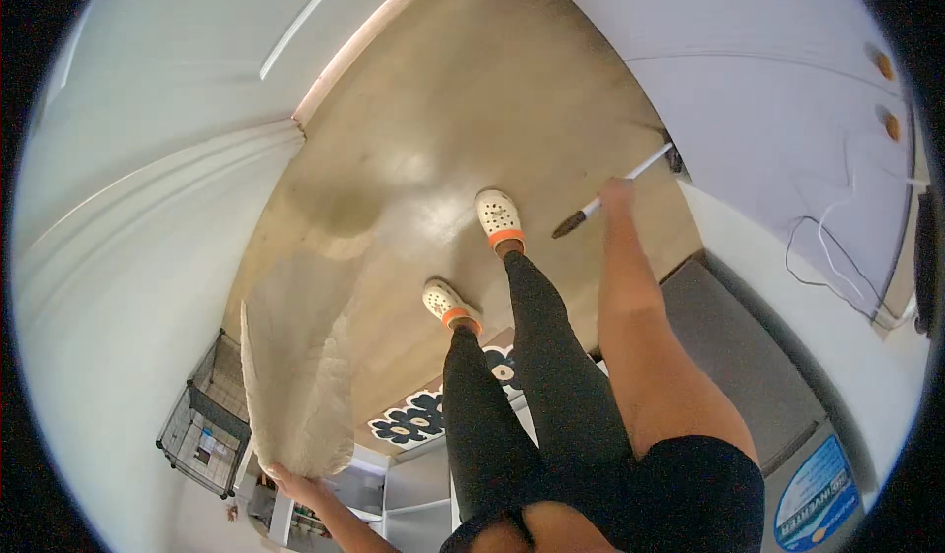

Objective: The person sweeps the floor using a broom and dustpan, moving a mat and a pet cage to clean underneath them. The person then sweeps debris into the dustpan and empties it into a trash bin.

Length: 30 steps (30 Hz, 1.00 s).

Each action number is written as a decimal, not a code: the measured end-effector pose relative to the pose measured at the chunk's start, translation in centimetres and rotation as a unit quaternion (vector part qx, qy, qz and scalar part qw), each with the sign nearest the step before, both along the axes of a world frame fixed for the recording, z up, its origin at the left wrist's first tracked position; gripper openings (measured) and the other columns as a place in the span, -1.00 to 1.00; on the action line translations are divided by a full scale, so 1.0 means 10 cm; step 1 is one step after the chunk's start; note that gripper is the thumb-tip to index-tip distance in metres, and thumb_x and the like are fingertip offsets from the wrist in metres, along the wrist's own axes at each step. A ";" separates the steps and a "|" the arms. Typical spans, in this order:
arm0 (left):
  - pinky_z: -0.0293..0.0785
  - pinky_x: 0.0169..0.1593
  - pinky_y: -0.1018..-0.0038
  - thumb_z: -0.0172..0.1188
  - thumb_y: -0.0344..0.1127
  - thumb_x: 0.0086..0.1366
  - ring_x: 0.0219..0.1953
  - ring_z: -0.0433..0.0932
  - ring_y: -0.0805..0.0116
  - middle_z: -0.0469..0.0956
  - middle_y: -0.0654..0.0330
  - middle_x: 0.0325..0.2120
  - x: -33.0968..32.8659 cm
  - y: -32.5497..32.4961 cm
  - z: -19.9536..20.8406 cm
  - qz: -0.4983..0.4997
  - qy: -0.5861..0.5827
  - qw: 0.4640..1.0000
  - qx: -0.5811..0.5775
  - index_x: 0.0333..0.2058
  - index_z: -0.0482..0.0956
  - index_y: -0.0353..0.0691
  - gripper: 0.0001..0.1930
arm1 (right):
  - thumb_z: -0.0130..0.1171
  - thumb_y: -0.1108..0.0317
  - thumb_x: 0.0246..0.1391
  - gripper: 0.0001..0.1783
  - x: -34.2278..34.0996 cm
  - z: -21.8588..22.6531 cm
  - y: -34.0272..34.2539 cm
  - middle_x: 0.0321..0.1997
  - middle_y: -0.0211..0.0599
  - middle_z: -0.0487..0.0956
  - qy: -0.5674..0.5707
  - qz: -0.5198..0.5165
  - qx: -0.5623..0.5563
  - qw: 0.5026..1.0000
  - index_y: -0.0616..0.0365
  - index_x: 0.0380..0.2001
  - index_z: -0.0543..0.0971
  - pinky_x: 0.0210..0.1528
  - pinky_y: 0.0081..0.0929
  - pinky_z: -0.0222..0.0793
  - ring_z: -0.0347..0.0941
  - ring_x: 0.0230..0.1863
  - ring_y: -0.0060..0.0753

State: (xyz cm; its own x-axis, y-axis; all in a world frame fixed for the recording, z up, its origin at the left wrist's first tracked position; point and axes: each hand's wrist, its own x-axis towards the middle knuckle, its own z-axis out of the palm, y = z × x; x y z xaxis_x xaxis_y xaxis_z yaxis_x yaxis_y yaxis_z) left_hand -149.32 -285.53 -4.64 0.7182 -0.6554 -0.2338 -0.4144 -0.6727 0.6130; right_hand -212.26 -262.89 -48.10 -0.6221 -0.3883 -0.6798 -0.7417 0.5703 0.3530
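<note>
My left hand (293, 484) grips the lower edge of a large cream cloth-like piece (300, 396). It hangs as a tall, creased shape, its upper part smeared and see-through from motion. My right hand (617, 195), somewhat blurred, is closed around a thin white stick (645, 165), with the arm stretched forward. A dark brown bristly tip (568, 223) shows at the stick's near end. Its far end reaches a dark object (673, 152) by the foot of the white cabinet; whether they touch I cannot tell.
Cream clogs (497, 214) with orange straps are on my feet, on the tan floor (423, 91). A flower-patterned mat (413, 420) lies behind. White cabinet (768, 91), loose cables (827, 258) and a grey appliance (738, 356) stand right. A black wire rack (207, 425) stands left by the wall.
</note>
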 end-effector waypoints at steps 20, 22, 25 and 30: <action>0.33 -0.03 0.21 -0.09 -0.06 0.23 -0.01 0.31 0.10 0.25 0.03 -0.01 -0.03 -0.20 -0.17 0.047 0.189 0.980 -0.051 0.08 0.14 -0.25 -0.47 | -0.15 0.23 0.05 -0.41 3.41 2.55 -1.76 -0.22 0.20 0.42 -0.297 -0.264 -0.219 0.891 0.29 0.11 0.05 -0.12 -0.14 0.27 0.37 -0.19 0.19; 0.31 -0.03 0.21 -0.11 -0.07 0.24 -0.01 0.31 0.10 0.25 0.02 -0.01 0.20 -0.24 -0.18 0.013 0.200 0.978 -0.066 0.08 0.13 -0.27 -0.48 | -0.19 0.22 0.08 -0.48 3.83 2.91 -1.70 -0.19 0.26 0.40 -0.399 -0.329 -0.055 0.854 0.16 0.11 0.11 -0.10 -0.13 0.25 0.35 -0.18 0.20; 0.30 -0.02 0.20 -0.14 -0.09 0.25 -0.01 0.30 0.09 0.25 0.02 0.00 0.36 -0.36 -0.05 0.017 0.195 0.979 -0.062 0.08 0.12 -0.29 -0.49 | -0.14 0.30 0.06 -0.50 3.79 3.02 -1.37 -0.36 0.05 0.48 -0.467 -0.284 -0.184 0.817 0.10 0.11 0.14 -0.31 -0.28 0.33 0.45 -0.34 -0.13; 0.28 0.00 0.20 -0.09 -0.04 0.22 -0.01 0.29 0.08 0.23 0.00 0.01 0.47 -0.35 -0.04 0.020 0.176 0.982 -0.070 0.08 0.12 -0.28 -0.45 | -0.30 0.18 0.12 -0.52 2.57 2.92 -1.00 -0.17 0.14 0.41 -0.270 -0.283 -0.069 0.918 0.06 0.11 0.12 -0.13 -0.12 0.26 0.36 -0.13 0.11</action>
State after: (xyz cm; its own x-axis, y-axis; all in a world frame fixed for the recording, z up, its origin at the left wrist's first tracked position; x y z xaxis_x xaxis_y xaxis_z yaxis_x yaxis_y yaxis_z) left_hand -144.62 -289.06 -5.00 0.6350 -0.6714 -0.3820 -0.1340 -0.5827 0.8015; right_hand -186.59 -272.91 -18.92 -0.3371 -0.2120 -0.9173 -0.3585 0.9298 -0.0831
